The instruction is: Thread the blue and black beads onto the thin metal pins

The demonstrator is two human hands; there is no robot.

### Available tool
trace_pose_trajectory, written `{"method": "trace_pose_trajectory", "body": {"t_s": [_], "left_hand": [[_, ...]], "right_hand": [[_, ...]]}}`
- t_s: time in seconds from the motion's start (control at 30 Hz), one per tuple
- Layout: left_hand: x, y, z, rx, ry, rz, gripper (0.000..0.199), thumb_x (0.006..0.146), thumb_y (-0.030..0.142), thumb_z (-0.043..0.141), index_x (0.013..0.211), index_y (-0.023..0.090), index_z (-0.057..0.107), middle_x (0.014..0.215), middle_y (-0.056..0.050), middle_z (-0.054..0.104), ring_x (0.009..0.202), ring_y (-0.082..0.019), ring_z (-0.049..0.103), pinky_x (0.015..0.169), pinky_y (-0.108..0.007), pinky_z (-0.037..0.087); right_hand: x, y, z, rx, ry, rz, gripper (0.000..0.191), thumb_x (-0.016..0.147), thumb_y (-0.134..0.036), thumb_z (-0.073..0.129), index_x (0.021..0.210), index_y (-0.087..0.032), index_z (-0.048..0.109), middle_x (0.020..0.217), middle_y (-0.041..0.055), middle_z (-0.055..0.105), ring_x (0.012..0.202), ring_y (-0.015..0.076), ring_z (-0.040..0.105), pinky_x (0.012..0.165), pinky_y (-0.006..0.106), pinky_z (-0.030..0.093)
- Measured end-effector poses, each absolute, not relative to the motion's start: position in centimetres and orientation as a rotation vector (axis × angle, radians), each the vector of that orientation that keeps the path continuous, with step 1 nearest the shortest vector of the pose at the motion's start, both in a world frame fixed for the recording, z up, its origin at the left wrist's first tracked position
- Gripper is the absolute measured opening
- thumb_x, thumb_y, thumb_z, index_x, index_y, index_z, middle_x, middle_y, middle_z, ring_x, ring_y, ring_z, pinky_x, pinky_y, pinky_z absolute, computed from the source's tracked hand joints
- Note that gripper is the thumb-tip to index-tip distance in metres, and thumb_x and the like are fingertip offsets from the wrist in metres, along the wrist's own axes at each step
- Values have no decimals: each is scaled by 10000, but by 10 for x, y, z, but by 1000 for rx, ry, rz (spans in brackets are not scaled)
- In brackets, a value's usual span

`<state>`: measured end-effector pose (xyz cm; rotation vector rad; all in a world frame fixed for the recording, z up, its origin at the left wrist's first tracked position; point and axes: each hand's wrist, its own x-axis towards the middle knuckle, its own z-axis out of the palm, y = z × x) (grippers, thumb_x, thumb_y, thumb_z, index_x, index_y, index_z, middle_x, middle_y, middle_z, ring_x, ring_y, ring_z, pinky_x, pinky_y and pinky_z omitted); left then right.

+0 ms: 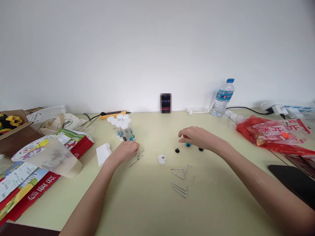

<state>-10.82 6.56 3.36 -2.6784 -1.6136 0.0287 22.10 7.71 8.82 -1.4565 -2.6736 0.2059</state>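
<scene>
My left hand [125,150] is curled low over the table, its fingertips mostly hidden beneath it. Thin metal pieces [137,158] lie beside its fingers. Just behind it stands a cluster of clear tubes [126,131] with white caps and small coloured contents. My right hand [193,136] hovers with bent fingers slightly apart, nothing visible between them. Below it are a small blue piece [188,144] and a black piece with a short stem [177,150]; another black piece [201,149] sits under the wrist. Between the hands lies a round white cap [161,159] with tiny bits in it.
Several L-shaped metal hex keys [180,189] lie in front. A folded white paper [103,154] and a translucent cup [61,159] are on the left. Behind stand a dark phone-like object [165,103] and a water bottle [222,98]. A red plastic bag [273,134] lies right.
</scene>
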Motion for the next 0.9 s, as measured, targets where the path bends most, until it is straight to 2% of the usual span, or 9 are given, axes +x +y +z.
{"method": "trace_pose_trajectory", "body": {"t_s": [0.1,0.2,0.3,0.43,0.5,0.57,0.63,0.9], "left_hand": [[-102,66,32,-2583,-1597,-1,204,789,121,335,634,192,445,596,-32,513,489,-154,435,498,-292,202],[-99,66,35,-2593,-1682,-158,181,795,130,340,679,198,460,610,-21,532,496,-148,446,497,-272,224],[-95,63,41,-2663,-1737,-508,87,797,194,407,743,205,474,693,-1,578,521,-126,466,508,-246,276],[-77,57,37,-2777,-1858,-1087,42,786,243,464,788,204,480,813,21,590,421,-52,383,465,-213,302],[-65,54,29,-2828,-1944,-1356,72,786,268,472,810,202,488,824,8,589,458,-59,447,436,-199,301],[-54,52,20,-2874,-1974,-1509,83,777,274,487,810,199,500,818,-7,597,590,-95,550,482,-193,358],[-47,52,10,-2890,-2016,-1555,85,762,272,509,801,196,513,796,-11,604,652,-115,578,520,-200,393],[-47,55,-3,-2812,-2189,-1354,183,736,294,545,900,217,520,678,43,593,490,-88,467,524,-220,368]], "right_hand": [[226,75,96,-1477,-2633,225,268,875,-424,419,937,-247,610,864,25,659,788,200,577,601,278,364],[229,75,101,-1492,-2601,233,279,873,-435,413,954,-255,611,874,23,659,814,204,573,612,281,369],[231,75,103,-1478,-2604,227,279,872,-432,412,965,-258,610,867,25,658,821,206,569,617,282,369],[231,76,99,-1483,-2642,254,264,861,-414,425,957,-251,609,855,32,656,796,206,573,594,273,363],[232,77,96,-1493,-2674,266,248,854,-398,428,936,-249,610,847,31,654,774,202,575,577,267,358],[235,80,94,-1514,-2693,249,232,849,-374,427,926,-251,608,849,29,652,763,198,575,565,262,353],[240,84,93,-1567,-2681,188,214,839,-334,432,927,-250,608,870,32,650,769,199,576,561,261,347],[263,104,85,-1778,-2607,56,175,793,-247,464,896,-235,605,892,41,649,778,209,579,562,262,337]]}}
